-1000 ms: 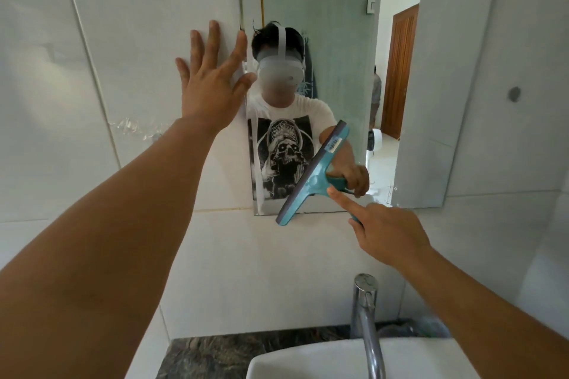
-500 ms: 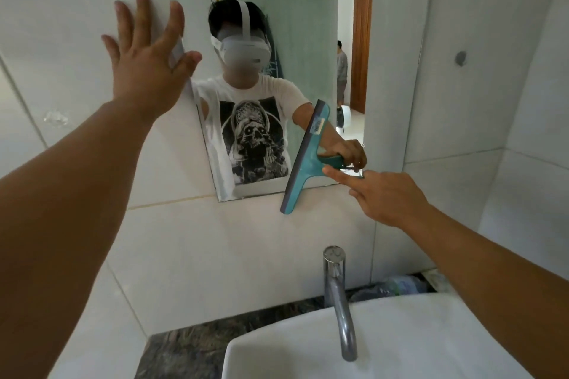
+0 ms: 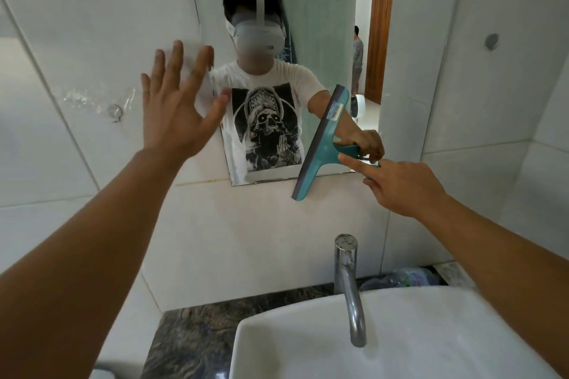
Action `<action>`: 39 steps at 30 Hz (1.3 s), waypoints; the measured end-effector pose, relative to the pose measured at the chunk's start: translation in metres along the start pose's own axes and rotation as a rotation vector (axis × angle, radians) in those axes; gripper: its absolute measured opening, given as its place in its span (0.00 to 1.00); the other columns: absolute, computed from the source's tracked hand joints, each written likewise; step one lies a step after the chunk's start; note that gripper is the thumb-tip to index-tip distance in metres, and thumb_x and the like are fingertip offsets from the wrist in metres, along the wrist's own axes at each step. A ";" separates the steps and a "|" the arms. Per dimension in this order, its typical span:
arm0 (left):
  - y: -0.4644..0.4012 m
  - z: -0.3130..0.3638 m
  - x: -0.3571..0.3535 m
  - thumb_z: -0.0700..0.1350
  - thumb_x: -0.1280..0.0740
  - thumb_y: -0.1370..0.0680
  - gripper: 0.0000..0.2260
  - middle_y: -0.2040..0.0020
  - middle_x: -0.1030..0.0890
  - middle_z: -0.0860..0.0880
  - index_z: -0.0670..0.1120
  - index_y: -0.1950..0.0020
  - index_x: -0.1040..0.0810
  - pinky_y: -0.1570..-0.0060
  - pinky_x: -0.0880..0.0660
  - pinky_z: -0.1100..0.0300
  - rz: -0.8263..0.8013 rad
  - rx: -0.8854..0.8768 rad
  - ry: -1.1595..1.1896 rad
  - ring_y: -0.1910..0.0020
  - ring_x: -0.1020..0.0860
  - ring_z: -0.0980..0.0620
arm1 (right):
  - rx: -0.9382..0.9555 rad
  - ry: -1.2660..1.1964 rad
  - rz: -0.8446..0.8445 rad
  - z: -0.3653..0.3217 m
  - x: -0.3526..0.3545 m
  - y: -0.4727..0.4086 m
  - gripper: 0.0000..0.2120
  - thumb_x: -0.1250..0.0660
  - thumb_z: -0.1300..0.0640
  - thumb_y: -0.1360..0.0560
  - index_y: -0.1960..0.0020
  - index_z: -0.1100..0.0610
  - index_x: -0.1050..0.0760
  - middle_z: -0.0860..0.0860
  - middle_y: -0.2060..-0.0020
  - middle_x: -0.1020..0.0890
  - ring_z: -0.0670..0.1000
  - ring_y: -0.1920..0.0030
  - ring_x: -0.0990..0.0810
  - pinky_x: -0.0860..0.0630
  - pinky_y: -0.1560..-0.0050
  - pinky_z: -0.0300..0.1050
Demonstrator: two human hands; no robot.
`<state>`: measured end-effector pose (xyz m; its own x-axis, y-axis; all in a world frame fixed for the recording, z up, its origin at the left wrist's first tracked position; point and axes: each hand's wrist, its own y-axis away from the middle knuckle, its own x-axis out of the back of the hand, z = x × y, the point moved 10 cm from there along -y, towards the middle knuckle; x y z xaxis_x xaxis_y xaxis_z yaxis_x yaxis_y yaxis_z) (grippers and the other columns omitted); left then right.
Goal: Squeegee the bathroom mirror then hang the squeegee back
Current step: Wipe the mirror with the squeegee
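Our left hand [image 3: 177, 104] spread flat at mirror's [image 3: 311, 24] left edge, blocking that side. Squeegee [image 3: 321, 144] slants across lower right corner of glass. Upper glass clear for us. Below, faucet [image 3: 349, 286] rises from sink [image 3: 308, 348]; bare tile between it and mirror.

The squeegee [image 3: 323, 144] looks like smooth teal plastic with a dark rubbery strip along its blade edge and a small paper-like label on its face. The mirror [image 3: 320, 40] is glossy glass set in white glazed wall tiles [image 3: 77, 24] that shine faintly. Below, the tap [image 3: 349, 286] is brushed metal, the basin [image 3: 400, 341] smooth white ceramic, and the countertop [image 3: 191, 341] polished, speckled dark stone.
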<state>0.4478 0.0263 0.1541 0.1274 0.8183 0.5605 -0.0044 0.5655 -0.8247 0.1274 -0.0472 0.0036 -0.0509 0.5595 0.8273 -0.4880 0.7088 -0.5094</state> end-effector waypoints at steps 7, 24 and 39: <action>0.050 -0.006 -0.051 0.67 0.35 0.27 0.44 0.19 0.58 0.46 0.57 0.20 0.56 0.26 0.55 0.36 -0.153 -0.050 -0.090 0.22 0.62 0.40 | 0.016 -0.012 0.024 0.002 0.000 0.000 0.34 0.45 0.45 0.20 0.28 0.29 0.67 0.54 0.60 0.21 0.50 0.72 0.30 0.28 0.72 0.43; 0.060 -0.011 -0.068 0.64 0.25 0.34 0.56 0.20 0.62 0.45 0.55 0.20 0.60 0.26 0.59 0.35 -0.212 -0.081 -0.153 0.23 0.64 0.37 | 0.099 -0.003 0.039 0.008 0.001 -0.003 0.35 0.45 0.45 0.20 0.28 0.29 0.67 0.55 0.63 0.22 0.53 0.73 0.26 0.26 0.74 0.45; 0.059 -0.010 -0.067 0.64 0.25 0.35 0.57 0.20 0.63 0.45 0.56 0.20 0.61 0.26 0.58 0.35 -0.208 -0.059 -0.143 0.23 0.65 0.38 | -0.192 -0.026 0.026 0.086 -0.028 0.057 0.33 0.41 0.47 0.21 0.25 0.31 0.57 0.53 0.69 0.27 0.55 0.74 0.28 0.31 0.73 0.44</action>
<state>0.4491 0.0041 0.0669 -0.0217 0.6935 0.7201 0.0655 0.7197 -0.6912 0.0257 -0.0596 -0.0286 -0.0852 0.5688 0.8180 -0.3111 0.7648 -0.5642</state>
